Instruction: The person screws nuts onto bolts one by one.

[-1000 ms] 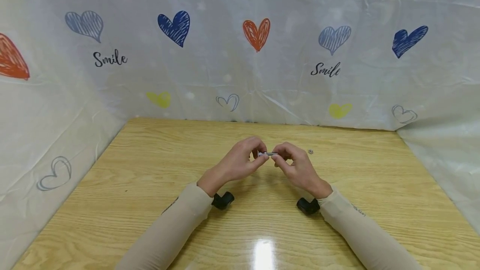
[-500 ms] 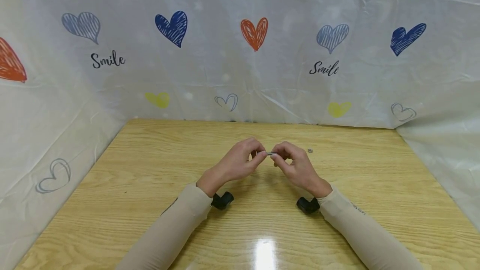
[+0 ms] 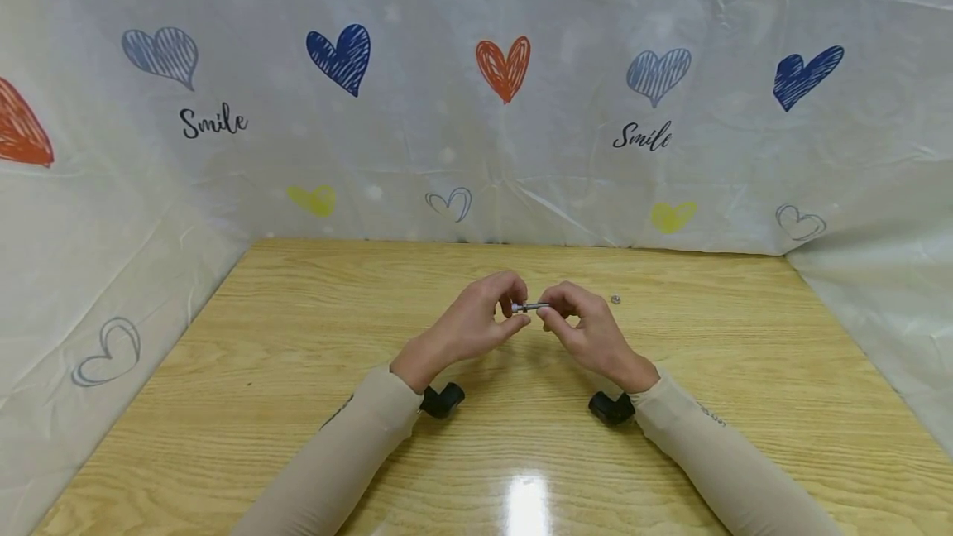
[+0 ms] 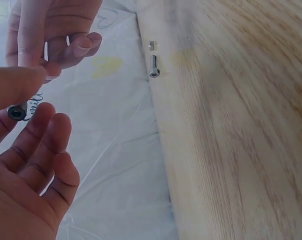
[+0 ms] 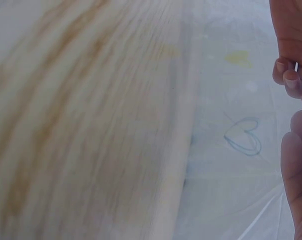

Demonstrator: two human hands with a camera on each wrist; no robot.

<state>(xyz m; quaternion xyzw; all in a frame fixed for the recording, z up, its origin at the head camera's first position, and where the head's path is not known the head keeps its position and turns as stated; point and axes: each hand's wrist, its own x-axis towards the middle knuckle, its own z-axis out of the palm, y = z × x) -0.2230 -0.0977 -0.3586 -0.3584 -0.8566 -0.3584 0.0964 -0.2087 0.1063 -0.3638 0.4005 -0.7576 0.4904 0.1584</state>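
Note:
My right hand pinches the shank end of a silver socket-head bolt between thumb and forefinger, above the table. The bolt lies level, its head towards my left hand. A small collar, perhaps a nut, shows on the shank close to the head. My left thumb and forefinger stand apart on either side of the bolt head, with a gap to the thumb. In the left wrist view the bolt's hex socket shows below the left thumb. The right wrist view catches only parts of my fingers, without the bolt.
A second socket-head bolt lies on the wooden table, with a small metal piece, likely a nut, beyond it. Behind the table hangs a white sheet with printed hearts. Black wrist cameras sit under both wrists.
My left thumb and forefinger closed over the bolt head half a second ago and have now parted, baring the head again. The right hand keeps its pinch and has barely moved.

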